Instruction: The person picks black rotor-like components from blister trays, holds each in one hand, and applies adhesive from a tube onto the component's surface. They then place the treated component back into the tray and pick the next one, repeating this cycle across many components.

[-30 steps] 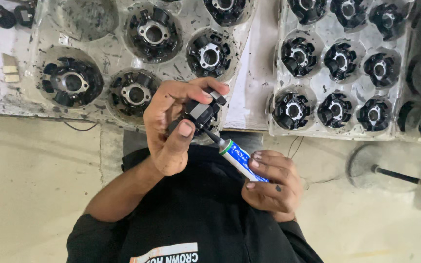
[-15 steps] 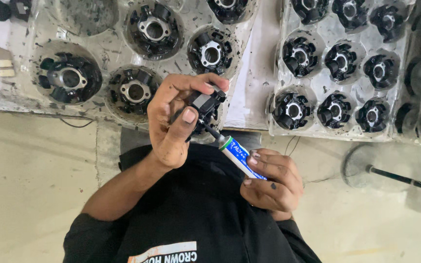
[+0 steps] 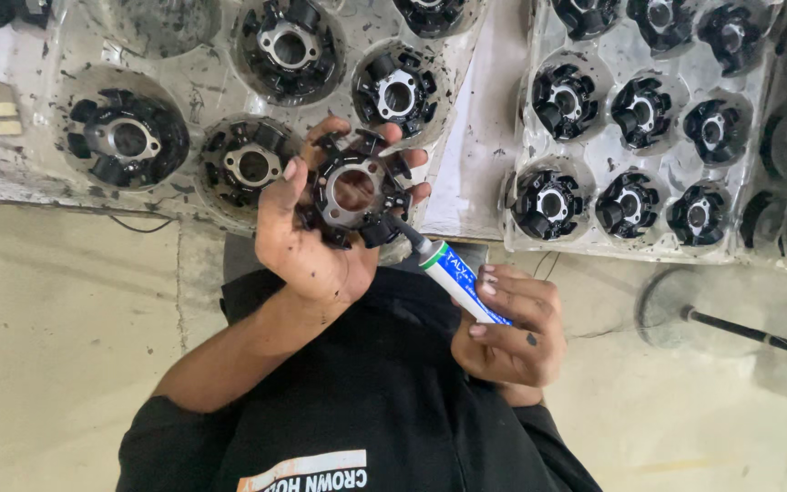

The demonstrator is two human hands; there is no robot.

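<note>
At frame centre, a black ring part (image 3: 354,193) is clamped in the left hand (image 3: 316,241). A tube (image 3: 459,279) is gripped by the right hand (image 3: 507,330), nozzle touching the part's lower right edge. Trays (image 3: 503,137) of similar parts are seen above.

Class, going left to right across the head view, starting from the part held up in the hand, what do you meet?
black ring part → white and blue tube → right hand → round stand base
</note>
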